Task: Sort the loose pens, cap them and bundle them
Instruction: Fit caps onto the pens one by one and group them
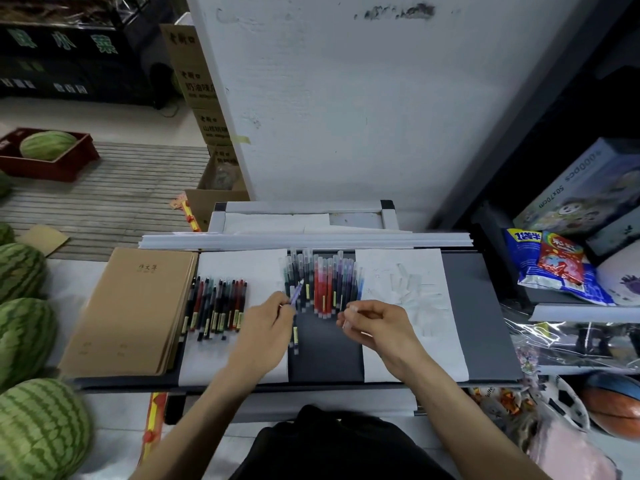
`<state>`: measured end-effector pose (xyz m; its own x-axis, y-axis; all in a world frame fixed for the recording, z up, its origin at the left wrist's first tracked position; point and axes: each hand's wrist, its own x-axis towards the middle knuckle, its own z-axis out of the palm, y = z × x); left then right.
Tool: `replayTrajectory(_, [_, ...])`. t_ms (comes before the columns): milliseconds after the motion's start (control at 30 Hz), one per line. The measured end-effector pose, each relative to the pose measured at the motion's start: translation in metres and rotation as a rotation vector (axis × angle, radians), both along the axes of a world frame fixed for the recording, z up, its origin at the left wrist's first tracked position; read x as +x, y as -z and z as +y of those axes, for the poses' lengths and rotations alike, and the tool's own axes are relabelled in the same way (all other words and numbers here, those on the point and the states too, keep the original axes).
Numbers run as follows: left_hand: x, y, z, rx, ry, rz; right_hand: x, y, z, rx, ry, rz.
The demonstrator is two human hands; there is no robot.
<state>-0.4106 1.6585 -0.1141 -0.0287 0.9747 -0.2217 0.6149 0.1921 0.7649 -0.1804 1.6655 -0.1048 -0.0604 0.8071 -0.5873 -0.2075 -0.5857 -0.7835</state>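
One blue cardboard box (pixel 581 188) at the right reads "50x70cm". Slim plastic pens (pixel 322 289) lie in rows on the smooth grey tabletop (pixel 485 323), long axes running away from the person. Their left hand (pixel 266 320) pinches a thin purple pen (pixel 297 293), tip slanting away and rightward, while the right hand (pixel 374 318) has its fingers clamped on a clear cap (pixel 348 319).

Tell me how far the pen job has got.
Done: a colour-sorted row of pens looks capped. In hand: the left hand holds a purple pen, and the right hand pinches a clear cap. Left: the group of pens beside the notebook and one loose pen; no bundle shows.
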Motion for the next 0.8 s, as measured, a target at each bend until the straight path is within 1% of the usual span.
replayTrajectory(67, [0.012,-0.014,-0.014,0.017,0.027,-0.128,-0.003,-0.007,0.002,-0.011,0.052,0.09])
replayTrajectory(100, [0.017,-0.021,-0.019,0.03,0.047,-0.159,-0.004,-0.012,0.003,-0.022,0.087,0.143])
replayTrajectory(233, [0.025,-0.039,-0.031,0.077,0.1,-0.173,-0.007,-0.027,0.008,-0.051,0.192,0.353])
replayTrajectory(367, [0.025,-0.045,-0.031,0.117,0.151,-0.131,-0.01,-0.039,0.01,-0.064,0.214,0.463])
replayTrajectory(467, [0.025,-0.047,-0.03,0.134,0.16,-0.148,-0.012,-0.046,0.011,-0.025,0.191,0.469])
replayTrajectory(700, [0.025,-0.045,-0.026,0.148,0.175,-0.107,-0.015,-0.054,0.006,0.115,0.094,0.341])
replayTrajectory(800, [0.027,-0.044,-0.026,0.158,0.159,-0.13,-0.021,-0.054,0.001,0.161,0.072,0.307])
